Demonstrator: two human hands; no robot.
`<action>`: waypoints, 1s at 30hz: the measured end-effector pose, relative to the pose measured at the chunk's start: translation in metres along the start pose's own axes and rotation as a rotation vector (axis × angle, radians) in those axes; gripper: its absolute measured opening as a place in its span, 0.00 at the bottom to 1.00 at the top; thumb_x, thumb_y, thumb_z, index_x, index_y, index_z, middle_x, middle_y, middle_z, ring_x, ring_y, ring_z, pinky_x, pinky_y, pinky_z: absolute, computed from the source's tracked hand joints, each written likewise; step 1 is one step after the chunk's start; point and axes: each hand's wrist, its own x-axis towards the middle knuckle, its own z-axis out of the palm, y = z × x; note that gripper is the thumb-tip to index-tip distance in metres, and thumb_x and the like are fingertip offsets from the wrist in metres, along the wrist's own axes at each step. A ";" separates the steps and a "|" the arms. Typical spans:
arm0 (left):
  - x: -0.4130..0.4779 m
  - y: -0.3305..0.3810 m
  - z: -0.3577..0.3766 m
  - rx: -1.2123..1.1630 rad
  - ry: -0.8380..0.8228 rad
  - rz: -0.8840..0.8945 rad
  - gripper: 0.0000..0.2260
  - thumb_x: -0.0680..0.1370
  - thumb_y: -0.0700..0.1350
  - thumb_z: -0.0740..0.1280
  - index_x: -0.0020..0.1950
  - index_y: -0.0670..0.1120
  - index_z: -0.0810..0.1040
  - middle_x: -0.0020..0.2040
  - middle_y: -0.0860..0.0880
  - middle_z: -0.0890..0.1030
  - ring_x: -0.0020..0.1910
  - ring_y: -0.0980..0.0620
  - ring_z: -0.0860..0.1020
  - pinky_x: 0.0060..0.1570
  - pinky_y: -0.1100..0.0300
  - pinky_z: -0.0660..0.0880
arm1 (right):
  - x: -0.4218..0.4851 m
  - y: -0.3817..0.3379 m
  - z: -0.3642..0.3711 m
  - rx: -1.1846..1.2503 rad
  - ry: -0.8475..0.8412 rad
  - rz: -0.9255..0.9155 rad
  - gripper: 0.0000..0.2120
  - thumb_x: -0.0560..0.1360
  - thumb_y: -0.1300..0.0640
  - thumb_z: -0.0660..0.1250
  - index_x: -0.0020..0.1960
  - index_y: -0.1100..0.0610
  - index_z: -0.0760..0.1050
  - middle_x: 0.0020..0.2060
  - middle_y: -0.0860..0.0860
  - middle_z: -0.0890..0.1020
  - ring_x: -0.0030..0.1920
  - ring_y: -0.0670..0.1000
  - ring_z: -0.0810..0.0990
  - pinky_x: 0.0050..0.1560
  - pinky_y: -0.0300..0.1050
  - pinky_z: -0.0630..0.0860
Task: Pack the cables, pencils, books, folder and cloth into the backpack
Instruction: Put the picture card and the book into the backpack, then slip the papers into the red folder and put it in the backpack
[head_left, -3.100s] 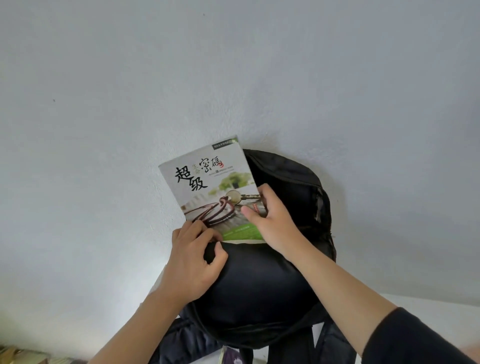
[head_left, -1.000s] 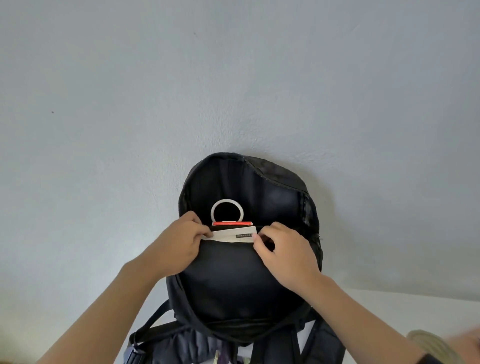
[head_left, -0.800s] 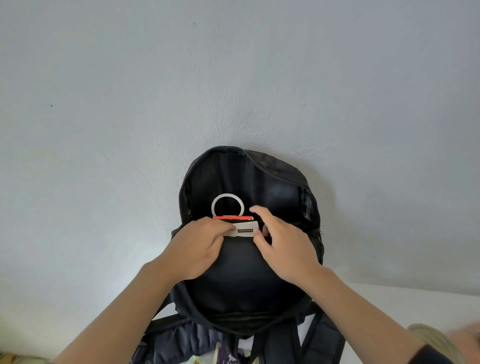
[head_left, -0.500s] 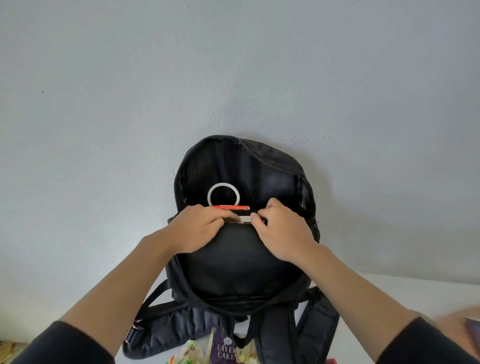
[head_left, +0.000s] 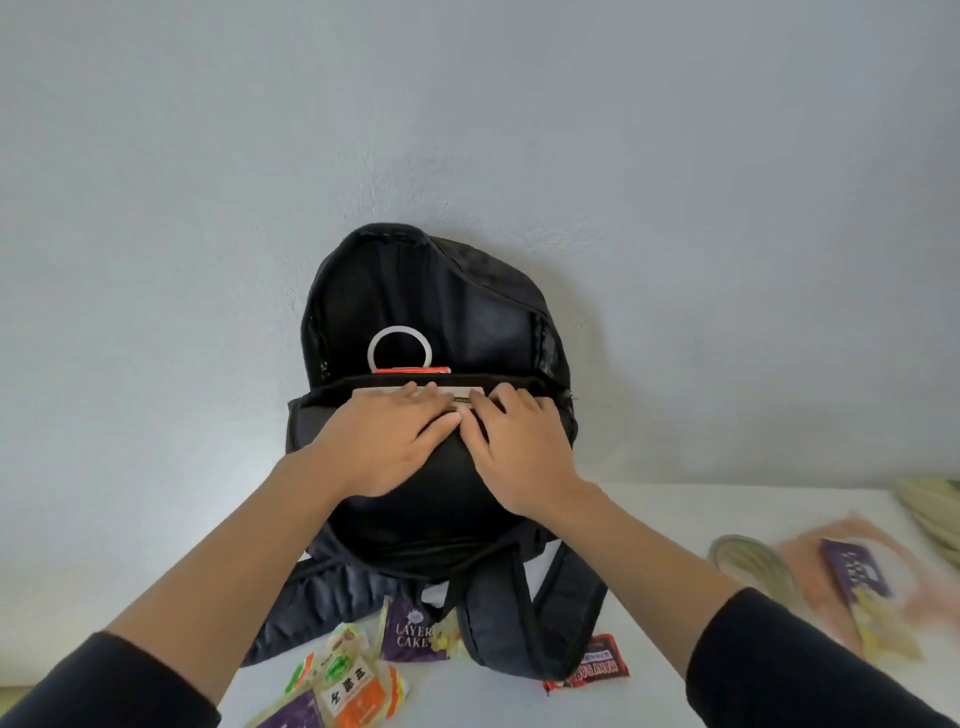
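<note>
The black backpack (head_left: 441, 499) stands open against the wall, its main compartment gaping. A white ring (head_left: 399, 330) and a red-edged flat item (head_left: 413, 370) stick up inside it. The pale top edge of a book (head_left: 470, 391) shows just above the rim of the inner sleeve. My left hand (head_left: 384, 441) lies flat with straight fingers pressing on that edge. My right hand (head_left: 524, 447) rests beside it, fingertips on the book's edge and the sleeve rim. The rest of the book is hidden inside.
Snack packets lie on the white table (head_left: 649, 519) by the straps: a purple cake packet (head_left: 413, 634), an orange and green one (head_left: 348, 686), a red one (head_left: 597, 667). At the right, blurred, are a pale coil (head_left: 753, 564) and a pink sheet (head_left: 831, 551).
The book with the printed cover has gone down into the backpack's sleeve. Both hands went from pinching its top edge to pressing on it. The view has tilted down onto the table.
</note>
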 end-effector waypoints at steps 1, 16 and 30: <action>-0.001 0.003 0.003 -0.031 0.074 -0.021 0.36 0.79 0.66 0.38 0.76 0.54 0.71 0.75 0.52 0.74 0.75 0.51 0.71 0.72 0.50 0.69 | -0.002 0.004 -0.001 0.038 0.010 0.038 0.29 0.83 0.42 0.45 0.62 0.54 0.81 0.51 0.52 0.81 0.51 0.54 0.79 0.56 0.52 0.73; 0.012 0.112 0.038 -0.450 0.501 0.112 0.12 0.80 0.47 0.65 0.62 0.51 0.81 0.58 0.56 0.83 0.59 0.55 0.79 0.63 0.55 0.73 | -0.069 0.072 -0.033 0.574 0.099 0.089 0.11 0.83 0.55 0.63 0.64 0.54 0.78 0.59 0.47 0.82 0.62 0.46 0.78 0.62 0.39 0.75; 0.061 0.313 0.098 -1.146 0.100 -0.033 0.15 0.80 0.35 0.70 0.46 0.57 0.82 0.47 0.54 0.84 0.41 0.48 0.83 0.45 0.56 0.76 | -0.219 0.270 -0.108 0.906 0.154 0.581 0.11 0.82 0.57 0.65 0.42 0.48 0.75 0.30 0.53 0.77 0.29 0.55 0.76 0.34 0.55 0.76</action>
